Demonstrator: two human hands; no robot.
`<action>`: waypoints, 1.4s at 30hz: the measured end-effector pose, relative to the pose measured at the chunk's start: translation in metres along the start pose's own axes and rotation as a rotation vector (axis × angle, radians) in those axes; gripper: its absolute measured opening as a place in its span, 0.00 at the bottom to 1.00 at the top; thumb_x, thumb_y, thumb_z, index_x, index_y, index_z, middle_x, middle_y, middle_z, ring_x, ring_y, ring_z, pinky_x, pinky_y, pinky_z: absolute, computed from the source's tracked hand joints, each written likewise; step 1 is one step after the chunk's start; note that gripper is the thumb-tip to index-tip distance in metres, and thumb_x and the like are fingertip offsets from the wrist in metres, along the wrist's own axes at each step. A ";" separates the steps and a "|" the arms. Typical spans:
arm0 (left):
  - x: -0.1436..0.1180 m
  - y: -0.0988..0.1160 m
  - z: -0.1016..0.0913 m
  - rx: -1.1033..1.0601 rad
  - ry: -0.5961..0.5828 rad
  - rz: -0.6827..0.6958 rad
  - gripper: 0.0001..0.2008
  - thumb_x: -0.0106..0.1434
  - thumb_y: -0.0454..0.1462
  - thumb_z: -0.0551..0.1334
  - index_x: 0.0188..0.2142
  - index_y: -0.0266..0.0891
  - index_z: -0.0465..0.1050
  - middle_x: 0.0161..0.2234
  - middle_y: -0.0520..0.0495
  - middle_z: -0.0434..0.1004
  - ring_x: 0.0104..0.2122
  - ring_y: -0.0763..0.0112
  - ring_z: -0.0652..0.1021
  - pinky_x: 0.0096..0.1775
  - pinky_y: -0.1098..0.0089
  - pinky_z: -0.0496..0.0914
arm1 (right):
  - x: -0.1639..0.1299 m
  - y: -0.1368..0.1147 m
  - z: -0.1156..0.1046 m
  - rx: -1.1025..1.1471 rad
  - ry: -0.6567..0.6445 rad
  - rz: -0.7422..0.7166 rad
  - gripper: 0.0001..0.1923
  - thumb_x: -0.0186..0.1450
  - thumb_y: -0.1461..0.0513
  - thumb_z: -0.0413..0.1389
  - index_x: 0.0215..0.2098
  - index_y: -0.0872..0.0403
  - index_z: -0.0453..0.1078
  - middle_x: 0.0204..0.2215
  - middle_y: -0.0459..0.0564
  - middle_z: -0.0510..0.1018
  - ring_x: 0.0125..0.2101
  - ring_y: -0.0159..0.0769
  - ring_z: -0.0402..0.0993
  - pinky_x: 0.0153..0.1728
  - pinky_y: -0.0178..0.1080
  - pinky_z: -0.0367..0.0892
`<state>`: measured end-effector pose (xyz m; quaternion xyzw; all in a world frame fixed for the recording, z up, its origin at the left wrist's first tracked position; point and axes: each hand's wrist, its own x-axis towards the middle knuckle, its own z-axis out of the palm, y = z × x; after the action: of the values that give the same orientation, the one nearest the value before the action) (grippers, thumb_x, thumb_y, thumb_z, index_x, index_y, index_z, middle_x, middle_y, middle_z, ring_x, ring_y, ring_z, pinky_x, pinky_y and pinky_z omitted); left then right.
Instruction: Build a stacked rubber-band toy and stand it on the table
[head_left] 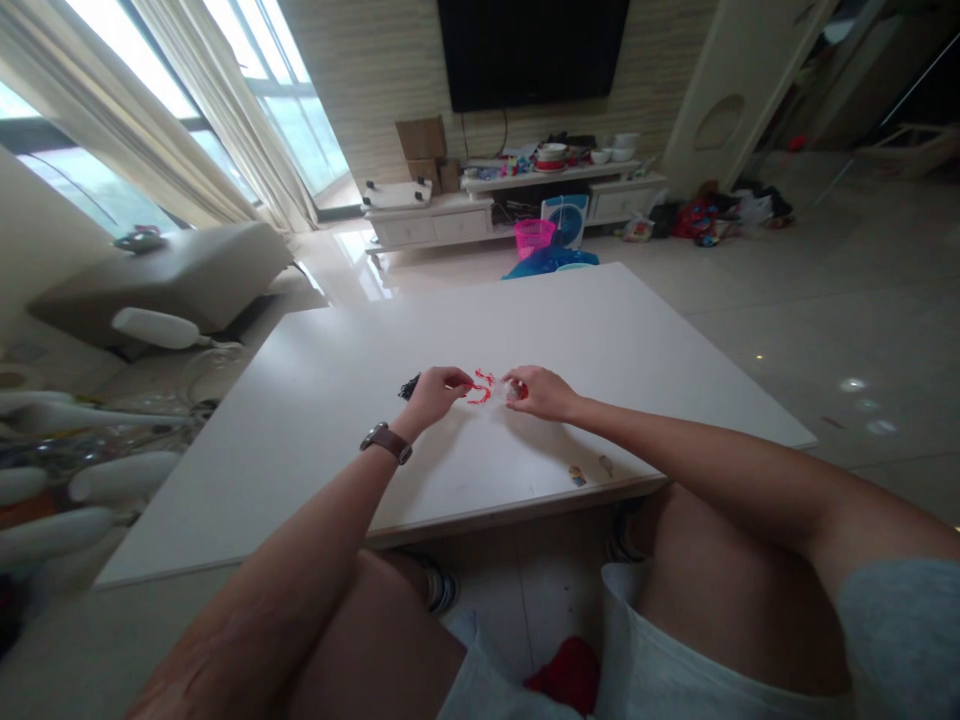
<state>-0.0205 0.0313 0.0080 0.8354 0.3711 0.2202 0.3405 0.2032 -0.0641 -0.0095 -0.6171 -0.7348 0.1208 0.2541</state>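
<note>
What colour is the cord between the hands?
Red: the cord shows best in the head view.

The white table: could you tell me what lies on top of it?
On the white table: both hands on red pieces, two small bits. A dark item is half hidden.

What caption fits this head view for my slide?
Seated at a white table, left hand and right hand pinch a small red cord between them.
</note>
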 end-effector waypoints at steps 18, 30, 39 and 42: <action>-0.003 0.014 0.011 -0.116 -0.024 0.091 0.05 0.54 0.36 0.69 0.29 0.35 0.78 0.28 0.47 0.81 0.30 0.68 0.79 0.36 0.69 0.73 | -0.005 -0.022 0.000 0.039 -0.054 -0.015 0.17 0.57 0.59 0.67 0.45 0.52 0.76 0.38 0.49 0.81 0.36 0.37 0.75 0.36 0.36 0.64; -0.005 0.023 0.008 -0.146 -0.015 0.044 0.07 0.53 0.38 0.70 0.29 0.35 0.80 0.27 0.45 0.82 0.30 0.65 0.80 0.35 0.67 0.73 | -0.007 -0.024 -0.002 0.055 -0.075 0.007 0.17 0.57 0.59 0.67 0.45 0.51 0.76 0.39 0.48 0.81 0.37 0.37 0.76 0.36 0.34 0.63; -0.003 0.023 0.014 -0.364 -0.028 0.067 0.12 0.51 0.35 0.70 0.37 0.33 0.79 0.32 0.42 0.83 0.33 0.65 0.81 0.39 0.65 0.76 | -0.007 -0.025 -0.004 0.072 -0.053 0.004 0.18 0.56 0.60 0.67 0.44 0.51 0.74 0.37 0.47 0.81 0.36 0.36 0.76 0.36 0.34 0.63; -0.003 0.023 0.013 -0.410 -0.016 0.015 0.13 0.50 0.36 0.72 0.35 0.33 0.78 0.29 0.43 0.82 0.31 0.65 0.81 0.37 0.64 0.77 | -0.007 -0.026 -0.004 0.091 -0.059 0.021 0.17 0.56 0.60 0.67 0.44 0.51 0.74 0.36 0.47 0.81 0.35 0.35 0.76 0.35 0.34 0.63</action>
<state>-0.0032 0.0125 0.0155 0.7530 0.3097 0.2869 0.5047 0.1841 -0.0764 0.0053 -0.6087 -0.7292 0.1752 0.2588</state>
